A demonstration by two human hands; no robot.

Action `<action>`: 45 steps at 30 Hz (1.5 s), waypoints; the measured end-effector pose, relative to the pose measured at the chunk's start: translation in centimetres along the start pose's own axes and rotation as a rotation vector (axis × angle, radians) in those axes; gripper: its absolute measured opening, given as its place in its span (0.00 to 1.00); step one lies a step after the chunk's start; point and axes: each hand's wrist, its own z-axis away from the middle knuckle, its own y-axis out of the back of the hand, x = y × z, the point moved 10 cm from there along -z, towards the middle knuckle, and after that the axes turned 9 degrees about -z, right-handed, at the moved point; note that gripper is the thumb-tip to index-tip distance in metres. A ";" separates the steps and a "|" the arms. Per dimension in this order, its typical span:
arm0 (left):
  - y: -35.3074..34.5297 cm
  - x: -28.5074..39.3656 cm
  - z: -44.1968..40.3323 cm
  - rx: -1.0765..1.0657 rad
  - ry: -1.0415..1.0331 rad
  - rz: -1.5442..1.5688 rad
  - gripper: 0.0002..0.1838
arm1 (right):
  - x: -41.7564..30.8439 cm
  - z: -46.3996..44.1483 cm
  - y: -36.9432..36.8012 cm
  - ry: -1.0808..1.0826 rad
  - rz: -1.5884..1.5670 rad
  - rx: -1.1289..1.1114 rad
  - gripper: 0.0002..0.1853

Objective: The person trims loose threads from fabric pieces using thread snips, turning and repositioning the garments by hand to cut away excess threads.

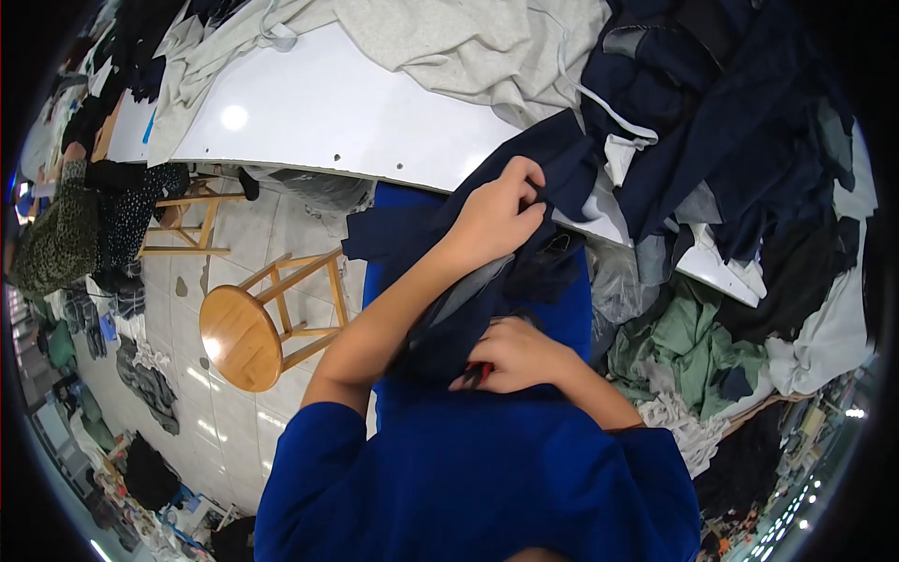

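Observation:
A dark navy garment [478, 201] hangs over my lap and up to the table edge. My left hand [501, 214] is at its upper part, with the fingers curled closed on the cloth. Lower down, close to my body, my right hand [518, 358] is closed around small red-handled thread snips [478, 374]. Only a bit of red and a dark part of the snips show; the palm covers the rest. A grey inner section [473, 288] of the garment lies between my two hands.
Ahead is a white table [300, 103] bearing pale grey cloth [478, 47] and a navy pile [712, 122]. Green cloth [693, 347] is heaped to the right. A wooden stool [242, 337] stands at left, and another person [61, 225] sits beyond it.

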 end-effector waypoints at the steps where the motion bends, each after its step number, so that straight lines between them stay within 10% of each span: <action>1: 0.1 -0.3 0.7 -0.022 0.070 0.021 0.18 | -0.1 0.5 1.4 -0.034 -0.104 0.059 0.11; 5: -1.3 -1.5 2.6 -0.003 0.134 0.649 0.24 | -0.9 3.1 8.6 -0.065 -0.428 0.453 0.12; 9: -0.6 -0.2 3.9 0.013 0.085 0.516 0.32 | 1.0 6.3 13.7 -0.146 -0.437 0.936 0.18; 17: 0.3 5.2 5.6 -0.133 -0.069 0.149 0.45 | 2.9 6.9 14.8 -0.281 -0.307 0.975 0.05; 19: 0.3 4.2 5.2 -0.163 0.020 0.207 0.44 | 3.6 8.1 14.8 -0.248 -0.444 1.048 0.03; 23: -0.2 1.9 5.0 -0.168 0.129 0.332 0.09 | 3.6 8.9 14.9 -0.212 -0.594 1.127 0.04; 45: 1.2 2.0 5.1 -0.048 0.224 0.770 0.10 | -1.4 7.2 14.2 -0.109 -0.413 1.047 0.19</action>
